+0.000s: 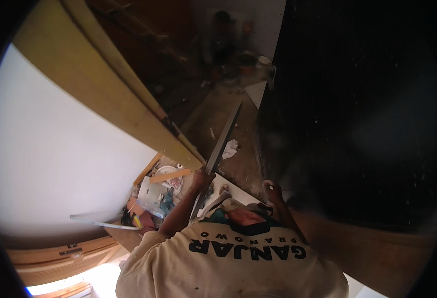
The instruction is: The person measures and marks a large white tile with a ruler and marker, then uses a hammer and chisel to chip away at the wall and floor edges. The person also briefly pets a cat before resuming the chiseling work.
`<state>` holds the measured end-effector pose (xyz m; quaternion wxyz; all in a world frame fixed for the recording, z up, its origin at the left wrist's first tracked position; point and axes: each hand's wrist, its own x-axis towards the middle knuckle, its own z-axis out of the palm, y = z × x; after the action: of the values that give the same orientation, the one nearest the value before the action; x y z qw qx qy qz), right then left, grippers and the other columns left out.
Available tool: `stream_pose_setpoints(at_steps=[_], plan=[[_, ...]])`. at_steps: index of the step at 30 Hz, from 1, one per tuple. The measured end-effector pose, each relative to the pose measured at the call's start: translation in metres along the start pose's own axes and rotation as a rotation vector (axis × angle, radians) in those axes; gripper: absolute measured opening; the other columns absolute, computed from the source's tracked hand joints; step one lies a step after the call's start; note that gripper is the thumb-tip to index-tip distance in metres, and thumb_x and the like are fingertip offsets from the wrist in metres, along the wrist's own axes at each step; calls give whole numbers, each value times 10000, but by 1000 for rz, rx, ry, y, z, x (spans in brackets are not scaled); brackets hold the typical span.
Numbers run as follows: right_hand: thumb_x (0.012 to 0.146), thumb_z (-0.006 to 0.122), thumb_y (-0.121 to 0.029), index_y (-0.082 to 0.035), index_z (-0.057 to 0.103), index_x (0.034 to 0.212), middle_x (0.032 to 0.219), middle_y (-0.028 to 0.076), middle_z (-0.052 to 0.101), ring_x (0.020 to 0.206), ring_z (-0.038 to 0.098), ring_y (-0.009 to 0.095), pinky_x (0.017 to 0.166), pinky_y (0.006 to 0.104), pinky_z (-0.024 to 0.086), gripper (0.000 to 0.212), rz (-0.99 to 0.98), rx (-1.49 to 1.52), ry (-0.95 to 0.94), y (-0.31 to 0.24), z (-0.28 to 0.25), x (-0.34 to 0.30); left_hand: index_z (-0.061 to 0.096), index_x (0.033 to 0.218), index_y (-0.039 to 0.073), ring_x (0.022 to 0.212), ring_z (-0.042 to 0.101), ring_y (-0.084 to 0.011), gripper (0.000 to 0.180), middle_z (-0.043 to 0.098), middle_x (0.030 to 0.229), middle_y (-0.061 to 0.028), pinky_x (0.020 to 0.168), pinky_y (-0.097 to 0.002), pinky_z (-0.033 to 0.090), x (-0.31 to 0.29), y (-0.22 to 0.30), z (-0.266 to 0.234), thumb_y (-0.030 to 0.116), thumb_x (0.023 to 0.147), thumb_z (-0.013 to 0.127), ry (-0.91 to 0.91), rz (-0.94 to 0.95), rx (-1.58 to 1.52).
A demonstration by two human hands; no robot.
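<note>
My left hand (204, 176) is closed around a long, straight grey metal bar (223, 140). From my grip the bar slants away from me across the brown floor, and its lower part runs back beside my left forearm. My right hand (272, 189) is closed, close to the lower edge of a large dark panel or opening (357, 124). A small pale spot shows at its fingers, too small to name. Between the two hands lies a white floor strip (233, 187) with a foot by it.
A yellowish wooden frame (114, 94) borders the white wall at left. Cluttered beside my left arm are a white bucket (151, 194), a wooden strip (171, 175) and scraps. Crumpled white paper (230, 148) lies ahead. Dim containers (247, 60) stand at the far end.
</note>
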<state>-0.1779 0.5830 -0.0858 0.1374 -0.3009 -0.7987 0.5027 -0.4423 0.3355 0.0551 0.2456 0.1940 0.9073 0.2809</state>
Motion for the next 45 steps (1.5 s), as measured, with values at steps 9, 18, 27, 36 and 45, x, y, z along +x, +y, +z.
stream_pose_setpoints(at_steps=[9, 18, 27, 36, 45], plan=[[930, 565, -193, -27, 641, 1066, 936, 142, 684, 923, 657, 235, 786, 351, 504, 228, 166, 155, -64, -59, 3, 136, 644, 892, -84, 800, 669, -408, 531, 652, 797, -287, 717, -470, 541, 202, 14, -21, 401, 689, 717, 7, 109, 178], [912, 597, -170, -41, 620, 1090, 979, 165, 668, 941, 653, 254, 771, 362, 512, 221, 16, 86, -48, -35, 5, 302, 612, 999, -93, 882, 652, -417, 585, 650, 867, -296, 798, -454, 519, 387, 82, -1, 398, 701, 719, 30, 128, 143], [911, 581, -213, -70, 607, 1095, 866, 147, 655, 822, 643, 228, 723, 353, 489, 235, -158, 2, 67, -54, 7, 423, 604, 1003, -85, 894, 644, -423, 539, 645, 905, -301, 786, -449, 517, 528, 175, -22, 354, 715, 724, -143, 178, 167], [907, 590, -217, -109, 623, 1141, 949, 164, 672, 866, 635, 254, 811, 353, 477, 260, 36, -54, 162, -104, 16, 522, 593, 968, -125, 877, 657, -410, 551, 641, 880, -323, 767, -453, 519, 674, 228, -39, 365, 740, 702, -197, 300, 228], [929, 548, -106, -79, 624, 1120, 842, 54, 643, 719, 565, 122, 630, 307, 437, 208, 342, 2, 445, -65, 67, 627, 652, 829, -122, 815, 655, -438, 519, 635, 791, -325, 745, -469, 521, 827, 272, -40, 387, 731, 676, -350, 516, 328]])
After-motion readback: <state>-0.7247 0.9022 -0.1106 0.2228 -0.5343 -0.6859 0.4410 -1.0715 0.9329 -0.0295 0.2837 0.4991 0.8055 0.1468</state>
